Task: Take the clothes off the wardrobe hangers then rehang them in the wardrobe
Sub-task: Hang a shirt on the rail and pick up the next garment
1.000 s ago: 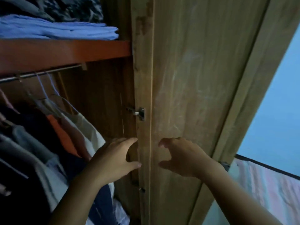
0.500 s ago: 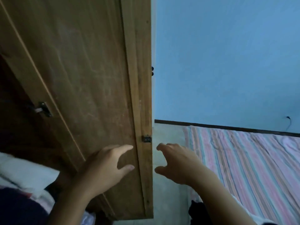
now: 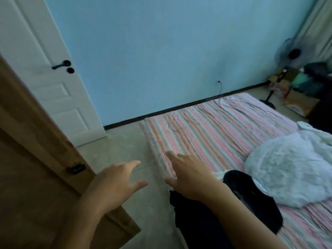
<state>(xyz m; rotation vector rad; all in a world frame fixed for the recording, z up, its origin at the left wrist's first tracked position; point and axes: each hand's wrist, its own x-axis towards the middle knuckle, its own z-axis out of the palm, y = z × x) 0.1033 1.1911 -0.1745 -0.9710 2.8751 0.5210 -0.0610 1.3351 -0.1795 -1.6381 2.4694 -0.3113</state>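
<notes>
Writing or brand marks cannot be read anywhere in view; nothing carries a legible label.

Both hands reach forward, palms down, empty. The left hand (image 3: 115, 184) has its fingers spread and loosely curved, thumb held apart from the rest, hovering above the pale floor (image 3: 136, 209) and touching nothing. The right hand (image 3: 190, 174) is likewise spread wide, index finger stretched ahead and thumb out to its left; it hangs over the near edge of the bed (image 3: 206, 133), whose sheet is striped in pink, grey and orange. Whether its fingertips brush the sheet cannot be told.

Directly beneath the right wrist and forearm lies a black garment (image 3: 255, 203), draped over the bed's edge and down toward the floor. Just beyond it, to the right of the right hand, a pale blue-white heap of clothes (image 3: 287, 169) rests on the sheet, touching the black piece.

To the left of the left hand stands the brown wooden wardrobe door (image 3: 27, 177), its small dark metal fitting (image 3: 76, 168) near the hand's fingers. Farther ahead and left is a white panelled room door (image 3: 53, 87) with a black lever handle (image 3: 62, 65). Well beyond the right hand, by the blue wall (image 3: 161, 51), stands a pedestal fan (image 3: 289, 56).
</notes>
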